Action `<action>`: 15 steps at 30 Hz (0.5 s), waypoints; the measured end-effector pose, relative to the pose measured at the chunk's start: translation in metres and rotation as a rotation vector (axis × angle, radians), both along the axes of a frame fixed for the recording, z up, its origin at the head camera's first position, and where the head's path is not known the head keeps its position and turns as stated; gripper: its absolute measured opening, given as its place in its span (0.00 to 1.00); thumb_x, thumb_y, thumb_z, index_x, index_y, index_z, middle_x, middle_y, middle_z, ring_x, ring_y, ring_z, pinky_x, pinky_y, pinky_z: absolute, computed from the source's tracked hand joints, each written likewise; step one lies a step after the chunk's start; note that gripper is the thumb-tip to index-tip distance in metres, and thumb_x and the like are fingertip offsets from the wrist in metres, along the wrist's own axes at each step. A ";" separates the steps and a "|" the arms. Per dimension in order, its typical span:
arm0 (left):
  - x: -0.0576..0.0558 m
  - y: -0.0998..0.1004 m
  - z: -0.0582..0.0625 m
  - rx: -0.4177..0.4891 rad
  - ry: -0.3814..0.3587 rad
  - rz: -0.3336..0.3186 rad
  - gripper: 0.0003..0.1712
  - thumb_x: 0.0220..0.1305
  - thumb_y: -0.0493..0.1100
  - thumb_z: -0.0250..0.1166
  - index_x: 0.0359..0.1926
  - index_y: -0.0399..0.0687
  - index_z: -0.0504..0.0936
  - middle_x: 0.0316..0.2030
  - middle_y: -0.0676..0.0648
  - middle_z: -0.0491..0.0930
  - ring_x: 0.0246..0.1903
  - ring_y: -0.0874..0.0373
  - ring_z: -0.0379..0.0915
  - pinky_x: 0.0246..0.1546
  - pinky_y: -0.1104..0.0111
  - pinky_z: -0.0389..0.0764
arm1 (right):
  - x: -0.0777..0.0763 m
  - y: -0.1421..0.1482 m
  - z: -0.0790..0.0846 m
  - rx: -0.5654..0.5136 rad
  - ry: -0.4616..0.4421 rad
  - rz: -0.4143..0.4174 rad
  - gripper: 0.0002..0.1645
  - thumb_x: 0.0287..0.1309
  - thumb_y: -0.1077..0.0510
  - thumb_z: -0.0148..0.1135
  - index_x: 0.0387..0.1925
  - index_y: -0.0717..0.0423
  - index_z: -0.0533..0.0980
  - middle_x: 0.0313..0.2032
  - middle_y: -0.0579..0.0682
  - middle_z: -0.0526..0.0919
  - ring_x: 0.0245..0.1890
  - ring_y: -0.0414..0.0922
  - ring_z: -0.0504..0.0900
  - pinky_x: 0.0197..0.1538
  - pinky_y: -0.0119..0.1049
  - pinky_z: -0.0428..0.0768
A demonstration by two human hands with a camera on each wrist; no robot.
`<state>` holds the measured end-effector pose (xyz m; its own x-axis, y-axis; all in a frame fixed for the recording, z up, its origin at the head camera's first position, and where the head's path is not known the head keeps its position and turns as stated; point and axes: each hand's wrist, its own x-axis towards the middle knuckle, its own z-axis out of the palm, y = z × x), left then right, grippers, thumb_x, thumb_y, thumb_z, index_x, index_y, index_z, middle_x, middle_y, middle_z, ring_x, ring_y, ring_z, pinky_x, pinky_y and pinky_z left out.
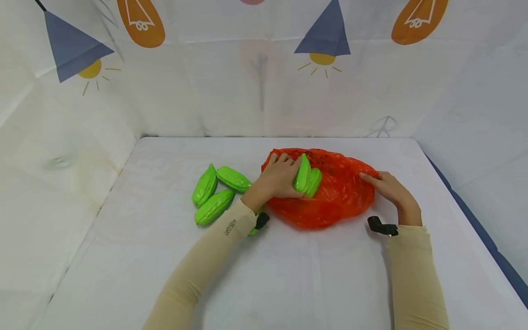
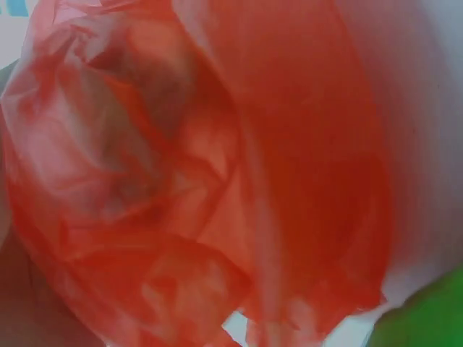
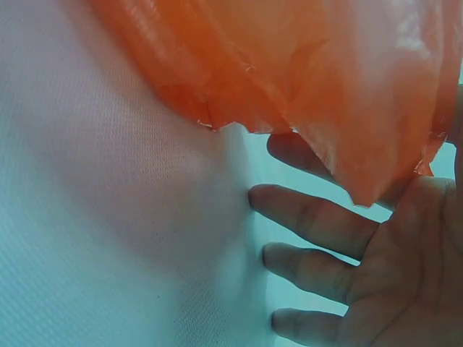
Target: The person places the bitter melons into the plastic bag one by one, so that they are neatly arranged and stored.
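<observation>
A crumpled red plastic bag [image 1: 330, 201] lies on the table. My left hand [image 1: 280, 178] is at its left part, with thumb and forefinger about a green ribbed gourd [image 1: 303, 173]. A second green gourd [image 1: 315, 182] lies against that one, over the red film. In the left wrist view the bag [image 2: 311, 144] fills most of the picture and hides the fingers. At the bag's right edge my right hand [image 1: 387, 188] pinches the film between thumb and forefinger. Its other fingers [image 3: 311, 217] are spread below the film in the right wrist view.
Left of the bag, green gourds lie on the white table [image 1: 313, 284]: one upright [image 1: 205, 185], one slanted behind [image 1: 233, 178], one in front [image 1: 214, 207]. Another gourd [image 1: 252, 231] is mostly covered by the left wrist. White printed cloth [image 1: 222, 91] hangs behind.
</observation>
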<state>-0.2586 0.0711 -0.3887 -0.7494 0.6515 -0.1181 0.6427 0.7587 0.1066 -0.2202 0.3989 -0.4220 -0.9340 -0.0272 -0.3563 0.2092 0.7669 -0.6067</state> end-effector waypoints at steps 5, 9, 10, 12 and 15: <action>0.001 0.005 0.000 0.006 -0.062 0.008 0.60 0.55 0.72 0.63 0.77 0.46 0.50 0.67 0.47 0.68 0.65 0.52 0.56 0.67 0.54 0.59 | -0.001 0.000 0.000 0.010 0.002 0.001 0.50 0.69 0.29 0.37 0.68 0.70 0.61 0.62 0.69 0.68 0.65 0.66 0.62 0.66 0.69 0.60; -0.001 0.004 0.000 0.020 -0.118 0.026 0.59 0.55 0.69 0.65 0.77 0.48 0.49 0.69 0.47 0.65 0.68 0.51 0.55 0.70 0.53 0.58 | -0.001 0.000 0.000 0.011 -0.005 0.001 0.51 0.68 0.29 0.37 0.69 0.69 0.60 0.63 0.69 0.67 0.66 0.66 0.61 0.66 0.69 0.60; -0.001 0.004 0.000 0.017 -0.136 0.030 0.59 0.55 0.68 0.66 0.77 0.48 0.48 0.70 0.47 0.63 0.69 0.50 0.54 0.71 0.53 0.57 | -0.001 0.000 0.000 0.008 -0.005 0.002 0.51 0.68 0.29 0.37 0.69 0.69 0.60 0.63 0.69 0.67 0.66 0.66 0.61 0.66 0.69 0.60; -0.002 0.003 0.000 0.013 -0.176 0.037 0.59 0.56 0.66 0.66 0.78 0.47 0.46 0.72 0.46 0.61 0.71 0.49 0.53 0.73 0.53 0.56 | -0.001 0.001 0.000 0.007 -0.002 0.004 0.50 0.69 0.29 0.37 0.68 0.69 0.61 0.63 0.69 0.68 0.65 0.65 0.62 0.66 0.69 0.60; -0.003 0.003 -0.001 0.012 -0.225 0.045 0.59 0.58 0.65 0.66 0.78 0.46 0.45 0.73 0.44 0.60 0.73 0.48 0.53 0.73 0.54 0.57 | -0.001 0.001 0.000 0.011 0.005 0.005 0.49 0.69 0.29 0.37 0.67 0.69 0.62 0.62 0.69 0.69 0.64 0.65 0.63 0.66 0.69 0.61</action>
<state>-0.2616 0.0744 -0.3895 -0.7333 0.6206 -0.2778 0.5676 0.7837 0.2523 -0.2213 0.3998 -0.4222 -0.9354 -0.0278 -0.3524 0.2027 0.7745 -0.5992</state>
